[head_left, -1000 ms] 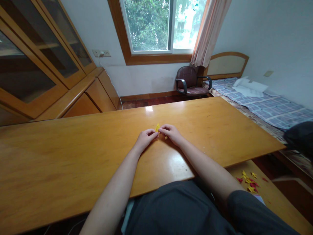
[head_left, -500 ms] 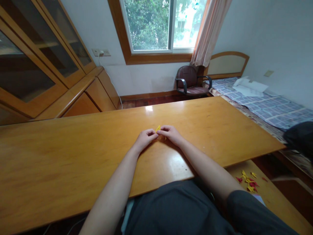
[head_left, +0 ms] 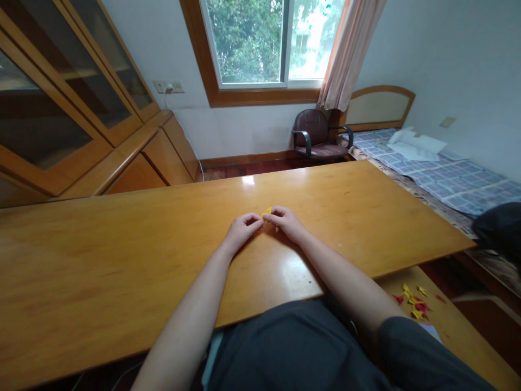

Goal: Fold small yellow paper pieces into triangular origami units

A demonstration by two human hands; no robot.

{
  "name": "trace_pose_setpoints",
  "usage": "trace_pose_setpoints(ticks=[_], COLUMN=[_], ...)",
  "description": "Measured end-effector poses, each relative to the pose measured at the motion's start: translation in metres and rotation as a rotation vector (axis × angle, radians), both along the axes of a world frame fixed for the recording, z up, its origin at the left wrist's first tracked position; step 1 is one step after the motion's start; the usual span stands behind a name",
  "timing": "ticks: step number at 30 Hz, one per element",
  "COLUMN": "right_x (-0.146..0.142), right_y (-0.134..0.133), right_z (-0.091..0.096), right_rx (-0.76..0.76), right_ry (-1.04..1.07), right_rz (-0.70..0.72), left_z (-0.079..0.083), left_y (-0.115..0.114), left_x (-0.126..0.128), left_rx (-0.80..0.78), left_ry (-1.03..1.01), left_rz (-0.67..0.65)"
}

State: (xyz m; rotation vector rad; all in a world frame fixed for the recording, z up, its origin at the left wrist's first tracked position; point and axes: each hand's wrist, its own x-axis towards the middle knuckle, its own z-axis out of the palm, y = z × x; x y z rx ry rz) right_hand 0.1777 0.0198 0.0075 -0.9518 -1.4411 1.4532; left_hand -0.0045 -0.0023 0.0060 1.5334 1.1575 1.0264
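Pinched btwn thumb & fingertips of the R hand [head_left: 287, 224], a small yellow folded pc. [head_left: 267, 210] is being held in the head view, over the wooden table [head_left: 122, 255], approx. mid-length. Its lower L side is being met by the L hand [head_left: 243, 231], w/ thumb & index brought tog.; whether paper is being gripped there too cannot be told. Fine detail of the folds is being lost to small size.

Also in head view: lower R, yellow folded pcs. [head_left: 417, 314] & red folded pcs. [head_left: 423, 307] are being borne in a loose cluster by a lower wooden surface [head_left: 468, 336], beside the R forearm. Beyond the table, a brown armchair [head_left: 311, 127] is being lit from the window [head_left: 246, 43]; far R, white sheets [head_left: 419, 147] are being supported by a plaid-covered bed [head_left: 468, 184].
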Motion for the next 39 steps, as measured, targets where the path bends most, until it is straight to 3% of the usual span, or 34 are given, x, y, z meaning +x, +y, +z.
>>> trace_pose_setpoints(ticks=[6,14,17,20,24,33,36,39], right_x=[0.0,-0.003,-0.004,-0.006,-0.008,-0.007,-0.006,-0.005], right_y=[0.002,0.006,0.006,0.004,0.0,0.001,0.001,0.002], right_z=[-0.005,-0.013,-0.014,-0.014,-0.012,-0.008,-0.008,-0.008], right_rx=[-0.013,0.238,0.194,0.14,0.146,0.219,0.271,0.334], right_ry=[0.016,-0.053,0.0,0.041,0.042,0.069,0.022,-0.046], right_rz=[-0.036,-0.166,-0.213,-0.138,-0.05,-0.095,-0.094,-0.128], left_z=[-0.001,-0.002,0.0,0.001,0.003,0.012,0.013,0.01], left_y=[0.0,0.0,-0.001,-0.003,-0.005,-0.01,-0.011,-0.009], left_x=[0.001,0.001,0.001,0.0,0.001,0.004,0.005,0.006], left_rx=[-0.029,0.068,0.153,0.228,0.294,0.363,0.348,0.235], left_ry=[-0.133,-0.177,-0.124,-0.063,0.004,0.12,0.068,-0.082], left_rz=[0.112,0.19,0.268,0.31,0.297,0.249,0.231,0.206])
